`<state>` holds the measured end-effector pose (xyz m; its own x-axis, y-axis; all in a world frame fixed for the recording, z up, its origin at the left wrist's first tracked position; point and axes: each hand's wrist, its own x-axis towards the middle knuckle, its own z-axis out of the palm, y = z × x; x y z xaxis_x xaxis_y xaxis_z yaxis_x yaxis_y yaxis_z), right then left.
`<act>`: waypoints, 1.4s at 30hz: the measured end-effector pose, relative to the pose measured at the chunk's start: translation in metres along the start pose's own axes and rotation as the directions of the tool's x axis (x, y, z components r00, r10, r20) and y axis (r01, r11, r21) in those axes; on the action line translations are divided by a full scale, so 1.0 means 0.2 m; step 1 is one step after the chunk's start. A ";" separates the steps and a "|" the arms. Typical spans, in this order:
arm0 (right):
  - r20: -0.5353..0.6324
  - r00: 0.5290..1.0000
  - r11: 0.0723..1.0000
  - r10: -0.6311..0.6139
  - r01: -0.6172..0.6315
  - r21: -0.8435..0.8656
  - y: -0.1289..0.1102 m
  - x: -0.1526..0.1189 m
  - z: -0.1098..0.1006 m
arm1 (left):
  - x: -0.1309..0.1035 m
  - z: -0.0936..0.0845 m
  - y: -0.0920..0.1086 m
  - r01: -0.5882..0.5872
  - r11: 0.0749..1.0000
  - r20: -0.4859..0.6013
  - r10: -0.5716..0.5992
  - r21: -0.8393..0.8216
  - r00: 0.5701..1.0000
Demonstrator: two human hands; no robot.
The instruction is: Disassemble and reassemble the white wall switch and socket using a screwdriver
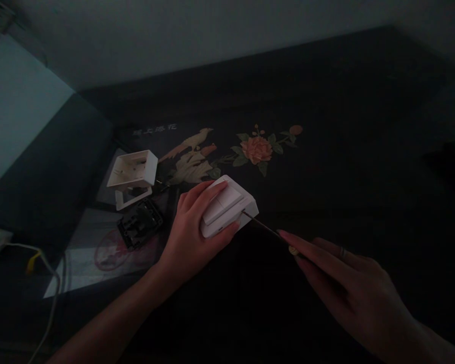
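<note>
My left hand [191,235] grips a white wall switch [225,202] with two rocker keys, thumb along its near side and fingers over its top. In my right hand [349,288] is a screwdriver [266,228] with a thin metal shaft. Its handle is mostly hidden by my fingers, with a yellowish part showing. The tip touches the near right side edge of the switch, at a small notch. A ring sits on one finger of my right hand.
Left of my left hand lie an open white mounting box [151,171], a white frame [134,199] and a black switch module [140,223] near a printed sheet [83,253]. A white cable [53,303] runs at far left. The dark surface bears a flower-and-bird picture [256,150].
</note>
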<state>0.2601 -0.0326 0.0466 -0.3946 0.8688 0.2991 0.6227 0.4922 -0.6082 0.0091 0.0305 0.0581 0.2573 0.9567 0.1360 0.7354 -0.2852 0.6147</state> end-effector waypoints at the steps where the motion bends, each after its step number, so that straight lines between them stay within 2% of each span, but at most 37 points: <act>1: -0.001 1.000 1.000 0.002 -0.002 -0.005 0.00 0.00 0.00 | 0.00 0.00 0.00 -0.012 1.000 -0.010 0.012 0.021 1.000; 7: -0.002 1.000 1.000 0.004 -0.004 -0.017 0.00 0.01 0.00 | 0.00 0.01 0.00 -0.055 0.991 -0.054 0.062 0.121 0.997; 12: -0.014 1.000 0.997 -0.024 0.022 -0.079 0.00 0.00 0.01 | -0.01 0.01 -0.01 -0.071 0.986 -0.049 0.079 0.148 0.996; 15: -0.021 0.997 0.976 -0.077 0.071 -0.206 0.00 -0.02 0.02 | 0.00 0.02 -0.01 -0.077 0.983 -0.060 0.088 0.165 0.994; 19: -0.010 0.986 0.887 -0.165 0.143 -0.439 -0.01 -0.03 0.01 | 0.00 0.03 -0.02 -0.064 0.981 -0.060 0.076 0.182 0.995; 22: 0.000 0.983 0.851 -0.185 0.160 -0.500 -0.02 -0.03 0.01 | -0.01 0.04 -0.02 -0.053 0.983 -0.041 0.061 0.176 0.997; 29: 0.038 0.981 0.863 -0.188 0.184 -0.471 0.00 -0.05 0.06 | -0.02 0.05 -0.03 -0.021 0.987 0.001 0.021 0.157 1.000; 34: -0.011 0.984 0.900 -0.178 0.158 -0.405 0.01 -0.05 0.10 | -0.02 0.04 -0.02 0.027 0.994 0.023 -0.030 0.102 0.999; 42: -0.029 0.985 0.923 -0.168 0.147 -0.355 0.00 -0.02 0.13 | -0.01 0.01 0.00 0.079 0.997 0.045 -0.078 -0.021 0.996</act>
<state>0.2446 -0.0372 0.0259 -0.4738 0.7753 0.4177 0.7570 0.6009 -0.2565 0.0094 0.0288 0.0555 0.2265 0.9726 0.0526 0.7400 -0.2070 0.6400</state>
